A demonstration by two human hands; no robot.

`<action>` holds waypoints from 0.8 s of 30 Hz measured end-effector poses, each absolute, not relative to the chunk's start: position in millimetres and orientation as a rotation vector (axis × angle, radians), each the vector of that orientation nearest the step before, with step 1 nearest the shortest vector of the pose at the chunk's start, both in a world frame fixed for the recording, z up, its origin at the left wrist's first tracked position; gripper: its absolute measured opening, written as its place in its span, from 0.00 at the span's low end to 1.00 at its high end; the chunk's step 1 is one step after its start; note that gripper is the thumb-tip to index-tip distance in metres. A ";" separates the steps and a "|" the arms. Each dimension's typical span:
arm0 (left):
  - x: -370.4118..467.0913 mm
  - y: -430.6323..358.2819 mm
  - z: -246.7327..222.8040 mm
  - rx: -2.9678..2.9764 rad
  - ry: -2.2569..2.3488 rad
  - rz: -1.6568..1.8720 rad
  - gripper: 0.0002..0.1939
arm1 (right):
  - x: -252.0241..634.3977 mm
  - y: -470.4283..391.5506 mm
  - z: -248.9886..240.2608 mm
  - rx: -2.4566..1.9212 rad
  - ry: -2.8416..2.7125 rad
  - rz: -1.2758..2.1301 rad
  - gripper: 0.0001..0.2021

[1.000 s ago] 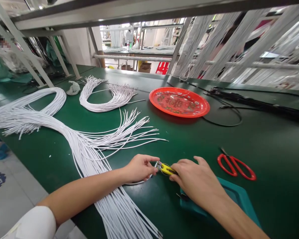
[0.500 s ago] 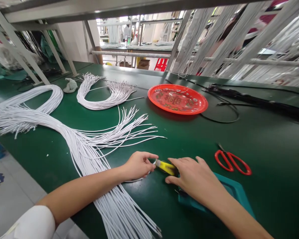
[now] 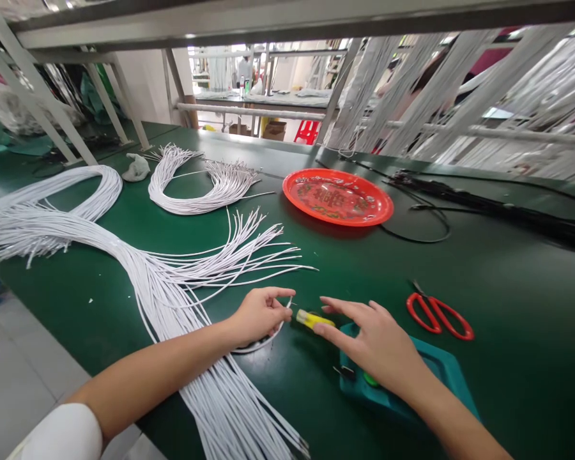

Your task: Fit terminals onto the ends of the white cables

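My left hand [image 3: 263, 313] is closed in a pinch on the end of a white cord [image 3: 287, 313], whose tip stands up between thumb and forefinger. The rest of that cord curves back under the wrist. My right hand [image 3: 368, 332] has its thumb along a small yellow tool [image 3: 316, 319] with a pale end, its kind unclear. That end points at the cord tip, with a small gap between them. The forefinger is lifted off it. A large bundle of white cords [image 3: 158, 287] runs beneath my left forearm. Under my right hand is a teal tray [image 3: 453, 370].
Red-handled scissors [image 3: 438, 316] lie to the right. Farther back are a red plate [image 3: 338, 198], a curved white cord bundle [image 3: 186, 203] and black cords [image 3: 498, 207]. A metal frame [image 3: 268, 29] crosses above the green table [image 3: 249, 249], with white cords hanging at right.
The yellow tool's end has drawn slightly away from the cord. My right fingers have spread and lifted. More of the tray shows, with a green item in it. The view has shifted slightly.
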State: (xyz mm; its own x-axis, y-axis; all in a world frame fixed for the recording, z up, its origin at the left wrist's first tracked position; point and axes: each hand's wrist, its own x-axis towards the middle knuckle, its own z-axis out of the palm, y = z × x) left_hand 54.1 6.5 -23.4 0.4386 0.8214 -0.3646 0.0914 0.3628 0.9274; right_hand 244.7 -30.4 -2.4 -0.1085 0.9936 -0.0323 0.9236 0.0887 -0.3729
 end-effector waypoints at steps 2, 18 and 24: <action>53.7 6.3 -23.0 1.121 1.028 0.604 0.24 | 244.7 -30.1 -1.3 -1.923 -2.082 0.498 0.26; 54.1 -4.6 -31.6 1.171 0.823 0.682 0.21 | 212.7 -22.3 12.2 -1.672 -2.298 0.380 0.14; 54.0 0.2 -31.6 1.132 0.896 0.627 0.22 | 238.2 -25.0 9.3 -1.889 -2.312 0.332 0.12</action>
